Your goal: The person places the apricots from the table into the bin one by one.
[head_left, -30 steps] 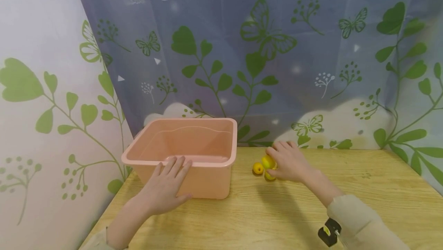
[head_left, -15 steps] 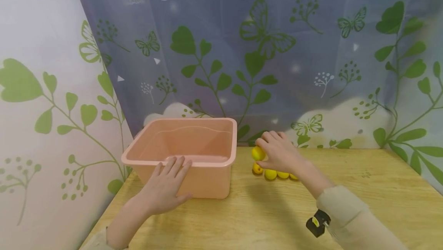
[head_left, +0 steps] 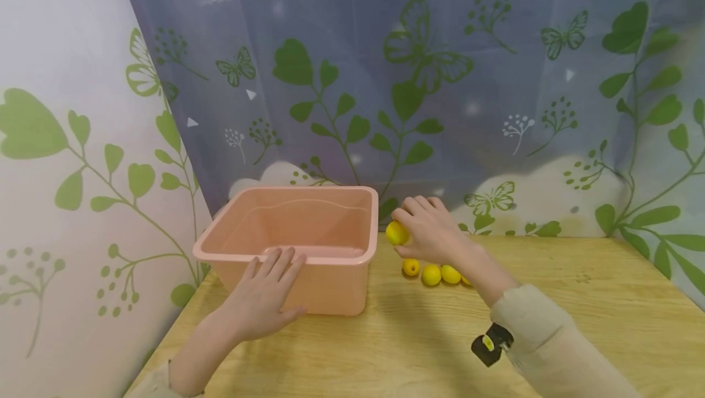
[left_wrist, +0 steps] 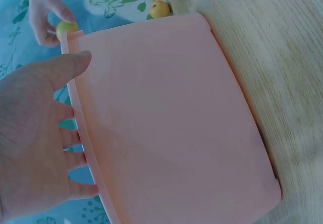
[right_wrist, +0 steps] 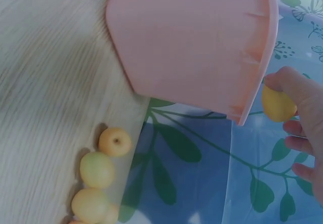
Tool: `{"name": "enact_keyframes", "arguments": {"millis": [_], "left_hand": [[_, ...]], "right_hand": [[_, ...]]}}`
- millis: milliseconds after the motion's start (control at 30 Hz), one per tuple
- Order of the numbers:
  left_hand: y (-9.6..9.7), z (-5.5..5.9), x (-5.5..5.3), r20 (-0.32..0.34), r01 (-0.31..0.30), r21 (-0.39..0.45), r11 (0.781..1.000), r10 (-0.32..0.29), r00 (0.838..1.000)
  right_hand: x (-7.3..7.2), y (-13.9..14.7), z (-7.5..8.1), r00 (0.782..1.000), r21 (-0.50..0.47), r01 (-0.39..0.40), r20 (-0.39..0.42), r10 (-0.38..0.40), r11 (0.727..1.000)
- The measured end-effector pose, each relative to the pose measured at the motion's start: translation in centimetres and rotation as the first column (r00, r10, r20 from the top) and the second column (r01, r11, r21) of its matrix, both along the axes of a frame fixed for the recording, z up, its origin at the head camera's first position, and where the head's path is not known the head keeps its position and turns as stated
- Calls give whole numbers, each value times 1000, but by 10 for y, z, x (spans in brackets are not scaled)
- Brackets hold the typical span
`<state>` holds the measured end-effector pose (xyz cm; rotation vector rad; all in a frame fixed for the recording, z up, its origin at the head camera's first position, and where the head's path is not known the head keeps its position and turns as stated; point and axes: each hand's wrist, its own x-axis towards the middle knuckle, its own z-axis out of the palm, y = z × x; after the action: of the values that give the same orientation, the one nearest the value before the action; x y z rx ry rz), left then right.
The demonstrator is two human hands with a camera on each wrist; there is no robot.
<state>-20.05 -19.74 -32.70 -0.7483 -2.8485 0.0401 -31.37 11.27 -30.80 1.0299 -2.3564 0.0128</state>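
Observation:
My right hand (head_left: 432, 229) pinches a small round yellow fruit (head_left: 397, 233) between thumb and fingers, raised above the table just right of a pink plastic tub (head_left: 338, 288). The fruit (right_wrist: 278, 105) is beside the tub's rim in the right wrist view. On the tub's near rim rests my left hand (head_left: 259, 303), its fingers extended over the edge and the thumb spread along the outer wall. The thumb (left_wrist: 70, 68) lies at the rim in the left wrist view. Below my right hand, several more yellow fruits (head_left: 431, 275) sit in a row, partly hidden by the forearm.
The tub stands upright on a wooden table (head_left: 352, 355), close to the back edge. Behind the table hangs a blue cloth (head_left: 341, 79) printed with leaves and butterflies. A black wrist mount (head_left: 492, 344) is on the right sleeve.
My right hand has lifted one yellow fruit from the row and carried it left and up toward the tub, uncovering the other fruits. The left hand has stayed on the rim.

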Motion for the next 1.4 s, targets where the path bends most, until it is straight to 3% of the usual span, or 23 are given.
{"name": "enact_keyframes", "arguments": {"millis": [533, 800, 1100, 1400], "left_hand": [[-1, 1, 0, -14, 7, -4, 1000, -8, 1000], [0, 2, 0, -6, 10, -3, 1000, -10, 1000], [-1, 0, 1, -11, 4, -3, 1000, -4, 1000], [-1, 0, 0, -8, 2, -5, 1000, -2, 1000]], "right_hand": [[-1, -23, 15, 999, 10, -28, 32, 27, 1000], [-2, -39, 15, 999, 10, -32, 23, 32, 999], [-1, -63, 12, 995, 8, 7, 99, -7, 1000], [3, -78, 11, 995, 60, 18, 99, -24, 998]]}}
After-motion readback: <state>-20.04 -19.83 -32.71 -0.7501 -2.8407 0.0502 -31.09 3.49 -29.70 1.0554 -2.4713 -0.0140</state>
